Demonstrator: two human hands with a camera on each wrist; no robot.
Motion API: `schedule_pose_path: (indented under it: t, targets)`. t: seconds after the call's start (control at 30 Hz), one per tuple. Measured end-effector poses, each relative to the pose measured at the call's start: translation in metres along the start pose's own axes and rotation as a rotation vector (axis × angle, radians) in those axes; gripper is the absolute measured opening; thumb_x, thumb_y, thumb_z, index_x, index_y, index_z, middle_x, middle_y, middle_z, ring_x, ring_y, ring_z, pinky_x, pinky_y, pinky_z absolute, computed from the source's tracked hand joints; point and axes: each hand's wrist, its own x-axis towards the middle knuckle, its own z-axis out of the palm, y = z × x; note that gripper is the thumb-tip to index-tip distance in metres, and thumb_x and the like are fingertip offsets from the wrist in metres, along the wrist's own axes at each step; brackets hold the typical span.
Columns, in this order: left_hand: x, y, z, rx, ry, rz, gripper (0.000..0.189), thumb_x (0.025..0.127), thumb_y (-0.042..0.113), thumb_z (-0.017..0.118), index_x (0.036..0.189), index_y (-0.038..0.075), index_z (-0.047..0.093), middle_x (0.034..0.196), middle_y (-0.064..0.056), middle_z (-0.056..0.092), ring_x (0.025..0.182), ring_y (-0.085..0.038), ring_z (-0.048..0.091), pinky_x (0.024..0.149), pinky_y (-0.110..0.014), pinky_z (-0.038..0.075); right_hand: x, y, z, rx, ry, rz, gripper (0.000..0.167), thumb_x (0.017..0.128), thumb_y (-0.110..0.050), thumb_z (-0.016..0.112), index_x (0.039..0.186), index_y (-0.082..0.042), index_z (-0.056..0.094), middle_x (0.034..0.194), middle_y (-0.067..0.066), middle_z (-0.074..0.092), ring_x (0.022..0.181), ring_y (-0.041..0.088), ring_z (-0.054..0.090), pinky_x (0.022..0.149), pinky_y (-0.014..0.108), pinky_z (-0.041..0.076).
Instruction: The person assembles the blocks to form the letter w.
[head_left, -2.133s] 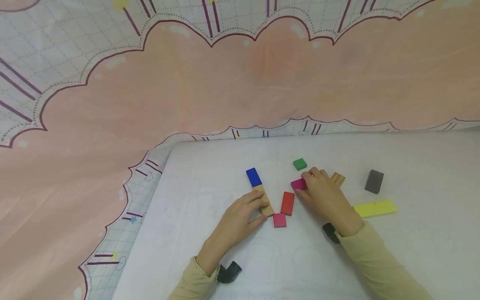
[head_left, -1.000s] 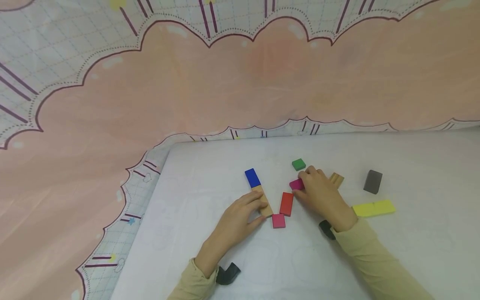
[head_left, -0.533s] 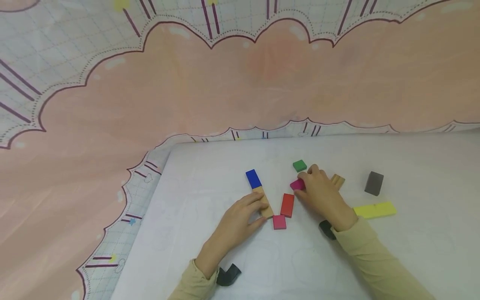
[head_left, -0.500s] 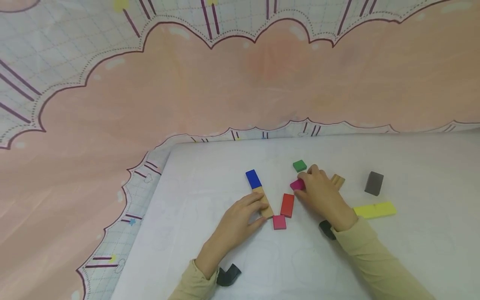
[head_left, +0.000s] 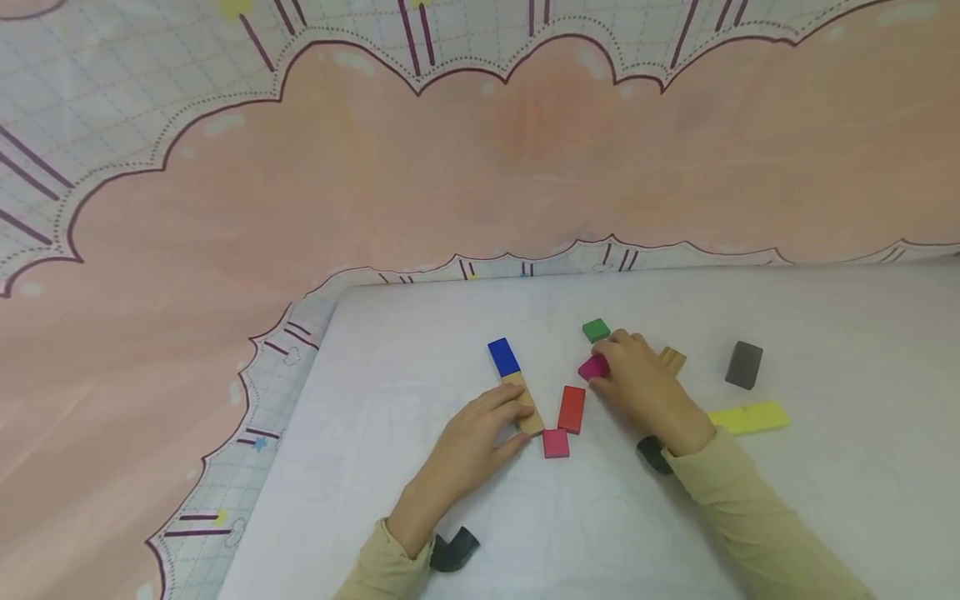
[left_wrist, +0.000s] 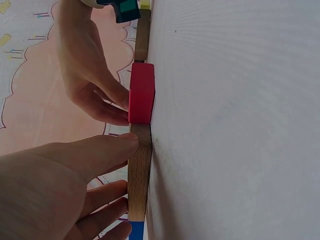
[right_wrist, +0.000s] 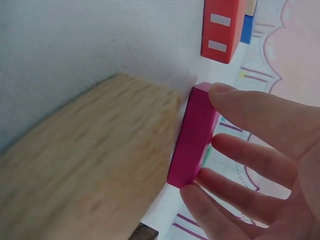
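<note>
My left hand [head_left: 472,437] rests its fingertips on a plain wooden block [head_left: 533,424], with the thumb by its near end. A blue block [head_left: 504,357] continues from its far end. At its near end sits a small pink-red square block [head_left: 556,444]. My right hand [head_left: 647,390] pinches a magenta block [head_left: 592,367] between thumb and fingers. In the right wrist view, this magenta block [right_wrist: 194,137] appears between thumb and fingertips at its two ends. Between the hands lies a red rectangular block [head_left: 572,409], close to the pink-red one.
Beyond the right hand is a small green block [head_left: 596,331]. Another wooden block [head_left: 676,359], partly hidden, lies behind that hand. Farther right are a dark grey block [head_left: 744,365] and a long yellow block [head_left: 752,417]. All lie on a white table [head_left: 390,350].
My right hand has shifted slightly left since the oldest frame, and the magenta block in it is turned a little. My left hand has stayed in place.
</note>
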Motion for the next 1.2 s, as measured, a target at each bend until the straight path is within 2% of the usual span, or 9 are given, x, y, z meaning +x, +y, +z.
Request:
schedule_pose_path:
  t: [0.23,0.57,0.9,1.2]
  targets:
    - [0.0,0.0,0.0,-0.008,0.019,0.017,0.034,0.089,0.026,0.076,0.121,0.017,0.071,0.144,-0.002,0.055,0.138,-0.02,0.048,0.112,-0.04,0.042,0.002,0.003,0.001,0.027,0.001,-0.018,0.041,0.086,-0.012,0.077,0.121,0.005,0.064,0.12,0.024,0.061,0.107,0.037,0.056,0.085,0.047,0.057]
    - [0.0,0.001,-0.002,-0.004,0.013,0.018,0.033,0.089,0.025,0.076,0.121,0.017,0.07,0.144,-0.002,0.055,0.138,-0.02,0.048,0.112,-0.04,0.042,0.005,0.003,-0.002,0.064,-0.017,-0.035,0.039,0.084,-0.009,0.078,0.119,0.004,0.065,0.117,0.021,0.063,0.103,0.036,0.058,0.084,0.045,0.058]
    - [0.0,0.001,-0.001,-0.001,0.008,0.009,0.033,0.089,0.026,0.076,0.12,0.017,0.071,0.144,-0.002,0.055,0.138,-0.02,0.047,0.112,-0.04,0.042,0.008,0.003,-0.002,0.116,-0.073,0.0,0.042,0.087,-0.009,0.076,0.125,0.003,0.062,0.127,0.021,0.06,0.11,0.034,0.058,0.092,0.047,0.056]
    - [0.002,0.003,-0.005,0.01,-0.005,0.027,0.034,0.089,0.026,0.076,0.121,0.017,0.07,0.144,-0.003,0.056,0.138,-0.021,0.047,0.112,-0.041,0.042,0.011,0.006,-0.002,0.142,-0.093,-0.037,0.041,0.085,-0.005,0.077,0.122,0.005,0.063,0.125,0.022,0.059,0.11,0.033,0.059,0.094,0.046,0.055]
